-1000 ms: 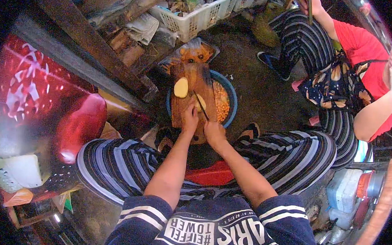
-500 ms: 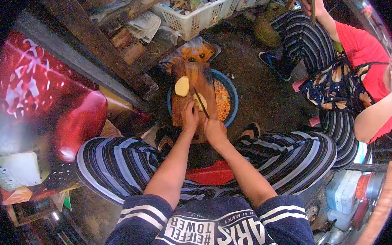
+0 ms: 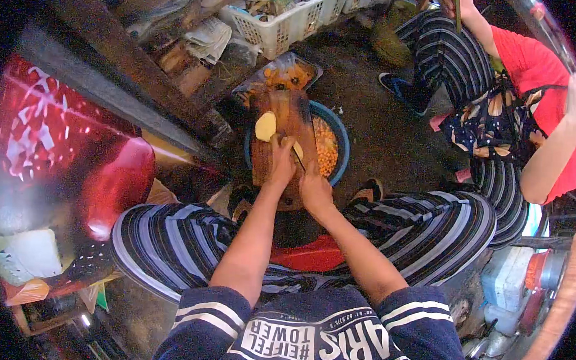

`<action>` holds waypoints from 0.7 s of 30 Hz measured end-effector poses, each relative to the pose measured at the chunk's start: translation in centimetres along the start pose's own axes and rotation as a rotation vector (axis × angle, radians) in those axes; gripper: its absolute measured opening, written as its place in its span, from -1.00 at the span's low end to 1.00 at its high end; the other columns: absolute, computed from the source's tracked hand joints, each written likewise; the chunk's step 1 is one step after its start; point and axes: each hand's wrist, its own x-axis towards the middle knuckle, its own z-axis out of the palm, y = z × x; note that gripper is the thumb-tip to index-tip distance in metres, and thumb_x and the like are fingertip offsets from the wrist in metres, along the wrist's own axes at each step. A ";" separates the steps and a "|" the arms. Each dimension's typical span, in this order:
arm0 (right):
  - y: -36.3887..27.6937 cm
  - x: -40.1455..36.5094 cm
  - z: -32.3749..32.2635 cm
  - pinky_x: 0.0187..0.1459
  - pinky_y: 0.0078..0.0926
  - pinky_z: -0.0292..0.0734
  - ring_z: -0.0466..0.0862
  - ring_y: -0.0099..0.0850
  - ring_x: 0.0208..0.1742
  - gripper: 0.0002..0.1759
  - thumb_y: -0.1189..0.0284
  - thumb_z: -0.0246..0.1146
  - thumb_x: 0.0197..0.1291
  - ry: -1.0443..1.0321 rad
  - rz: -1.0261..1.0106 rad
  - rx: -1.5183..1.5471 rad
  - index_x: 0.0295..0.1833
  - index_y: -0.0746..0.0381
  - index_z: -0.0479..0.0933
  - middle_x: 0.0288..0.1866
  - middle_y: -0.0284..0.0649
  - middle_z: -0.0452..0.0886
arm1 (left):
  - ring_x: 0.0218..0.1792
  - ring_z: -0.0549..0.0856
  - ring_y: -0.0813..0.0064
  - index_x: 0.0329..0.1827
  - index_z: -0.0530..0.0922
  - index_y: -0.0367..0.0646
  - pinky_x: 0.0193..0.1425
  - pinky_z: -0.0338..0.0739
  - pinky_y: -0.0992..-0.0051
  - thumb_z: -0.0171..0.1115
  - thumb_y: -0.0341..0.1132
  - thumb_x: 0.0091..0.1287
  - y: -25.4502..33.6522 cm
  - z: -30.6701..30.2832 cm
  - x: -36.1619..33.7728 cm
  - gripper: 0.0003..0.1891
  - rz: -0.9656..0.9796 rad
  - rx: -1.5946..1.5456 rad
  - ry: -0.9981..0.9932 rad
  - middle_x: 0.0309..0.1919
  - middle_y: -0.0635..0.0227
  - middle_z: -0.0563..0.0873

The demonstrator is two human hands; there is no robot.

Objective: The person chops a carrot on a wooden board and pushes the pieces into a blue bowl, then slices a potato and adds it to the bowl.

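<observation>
A wooden cutting board point(image 3: 261, 162) lies across a blue basin point(image 3: 347, 150) of small diced orange pieces point(image 3: 326, 143). Near its left edge rests a pale yellow peeled potato piece point(image 3: 265, 126), cut face up. My left hand point(image 3: 284, 161) is closed with bent fingers on a second pale potato piece point(image 3: 298, 149), which it partly hides. Wrapped round the handle of a knife point(image 3: 300, 159) is my right hand point(image 3: 316, 188), at the board's near right side. The blade slants along that second piece; its tip is hidden by my left fingers.
Beyond the board sits a tray point(image 3: 315, 73) with orange pieces in plastic. A white plastic crate point(image 3: 277, 37) stands at the back. Another person in a red shirt point(image 3: 530, 53) sits on the right. Wooden beams point(image 3: 137, 65) and a red shiny surface point(image 3: 66, 133) are on the left.
My left hand has moved a little forward, its fingers now over the potato piece by the knife. The blade shows less than before. My right hand has hardly moved.
</observation>
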 end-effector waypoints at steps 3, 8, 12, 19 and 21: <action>0.4 0.1 0.4 -0.39 -0.06 0.50 0.58 0.05 -0.44 -0.53 0.37 0.00 0.15 0.008 -0.016 -0.027 0.12 0.40 0.14 -0.52 0.11 0.55 | -0.07 0.47 0.03 -0.02 0.39 -0.16 -0.04 0.42 0.33 0.15 -0.69 -0.20 -0.3 -0.5 0.4 -0.45 0.131 0.343 -0.096 0.00 0.04 0.33; 0.6 0.1 0.8 -0.41 -0.11 0.52 0.60 0.01 -0.46 -0.52 0.36 -0.03 0.16 0.000 -0.033 -0.127 0.12 0.43 0.16 -0.54 0.10 0.55 | 0.01 0.42 -0.05 -0.05 0.40 -0.15 0.06 0.40 0.29 0.16 -0.71 -0.25 0.3 -0.9 0.7 -0.43 -0.022 0.350 -0.214 0.10 -0.06 0.22; 0.4 0.2 0.4 -0.42 -0.13 0.53 0.60 -0.02 -0.46 -0.53 0.38 -0.03 0.15 -0.027 -0.005 -0.093 0.12 0.44 0.18 -0.54 0.10 0.55 | 0.01 0.42 -0.07 -0.01 0.36 -0.13 0.05 0.39 0.26 0.17 -0.71 -0.25 1.2 -0.9 0.7 -0.39 0.000 0.361 -0.119 0.09 -0.02 0.23; 0.1 0.1 0.1 -0.39 -0.13 0.53 0.61 -0.01 -0.44 -0.53 0.39 -0.03 0.16 -0.054 -0.014 -0.136 0.11 0.46 0.17 -0.52 0.12 0.56 | -0.01 0.42 -0.05 0.01 0.40 -0.11 0.01 0.42 0.25 0.11 -0.71 -0.17 2.0 -1.1 1.2 -0.42 -0.340 -0.146 -0.161 0.02 0.04 0.30; 0.1 0.2 0.1 -0.38 -0.12 0.53 0.61 0.00 -0.42 -0.53 0.39 -0.03 0.15 -0.069 0.003 -0.128 0.12 0.46 0.17 -0.51 0.12 0.56 | -0.03 0.43 -0.03 -0.03 0.43 -0.11 0.01 0.43 0.27 0.13 -0.68 -0.16 2.6 -1.2 0.9 -0.47 -0.050 0.340 -0.196 -0.01 0.08 0.31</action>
